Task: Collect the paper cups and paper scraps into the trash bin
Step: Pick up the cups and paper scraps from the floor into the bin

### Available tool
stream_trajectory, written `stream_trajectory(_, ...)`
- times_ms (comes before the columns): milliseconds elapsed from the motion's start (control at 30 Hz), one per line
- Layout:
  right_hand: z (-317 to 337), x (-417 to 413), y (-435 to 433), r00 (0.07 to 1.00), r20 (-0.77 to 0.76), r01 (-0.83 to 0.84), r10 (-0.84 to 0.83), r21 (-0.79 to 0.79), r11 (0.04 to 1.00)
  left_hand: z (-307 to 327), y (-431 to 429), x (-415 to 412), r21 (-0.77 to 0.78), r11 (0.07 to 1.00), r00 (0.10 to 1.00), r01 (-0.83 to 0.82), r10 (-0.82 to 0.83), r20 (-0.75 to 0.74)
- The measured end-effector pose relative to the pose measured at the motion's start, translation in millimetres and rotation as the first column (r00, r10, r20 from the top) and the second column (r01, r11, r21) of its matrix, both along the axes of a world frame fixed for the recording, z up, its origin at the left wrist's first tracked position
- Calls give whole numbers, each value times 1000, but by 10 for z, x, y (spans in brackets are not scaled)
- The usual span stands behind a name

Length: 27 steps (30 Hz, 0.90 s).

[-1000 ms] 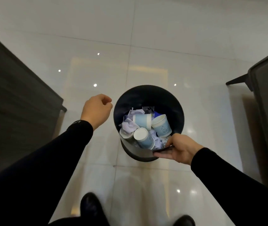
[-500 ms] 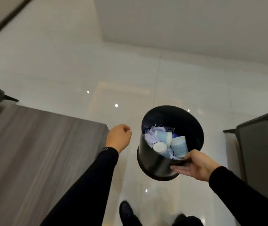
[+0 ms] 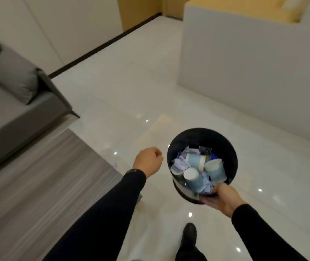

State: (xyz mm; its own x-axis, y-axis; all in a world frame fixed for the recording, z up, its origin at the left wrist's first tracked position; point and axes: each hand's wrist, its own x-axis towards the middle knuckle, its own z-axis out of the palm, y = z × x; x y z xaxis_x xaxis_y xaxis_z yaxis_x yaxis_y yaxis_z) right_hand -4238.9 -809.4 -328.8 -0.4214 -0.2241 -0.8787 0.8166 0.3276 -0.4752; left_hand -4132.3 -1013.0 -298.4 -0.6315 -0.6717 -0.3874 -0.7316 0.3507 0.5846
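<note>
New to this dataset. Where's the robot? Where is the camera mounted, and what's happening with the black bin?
There is no robot here. A person works with bare hands, and one wide-angle camera worn on their head looks forward and down, so both black-sleeved arms reach in from the bottom of the picture. The right hand grips the near rim of the bin, thumb inside, and holds it tilted. In the bin lie blue paper cups and crumpled paper scraps. The left hand is curled in a fist with nothing visible in it. To the left is a grey wood-grain table, and beyond it a grey sofa. A black shoe stands on the glossy white floor.
</note>
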Motion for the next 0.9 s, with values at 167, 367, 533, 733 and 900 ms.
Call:
stream_trajectory(167, 196, -511, -536, 997, 53, -49, 50, -10, 999, 75, -317, -178, 26, 982, 982, -187, 187, 12)
stream_trajectory(367, 259, -915, -1344, 966, 78, -248, 245, 31, 968, -172, -800, -235, 123, 918, 926, -378, 375, 46)
stream_trajectory(533, 141, -1257, -2294, 912, 81, -409, 402, 109, 906, -401, -1470, -351, 173, 833, 849, -526, 525, 56)
stream_trajectory(733, -163, -1669, -3654, 850, 54, -525, 523, 156, 837, -649, -2627, -528, 187, 760, 782, -623, 609, 129)
stream_trajectory(900, -137, -1876, -4670, 767, 116, -641, 631, 156, 752, -619, -3444, -505, 204, 652, 680, -730, 722, 126)
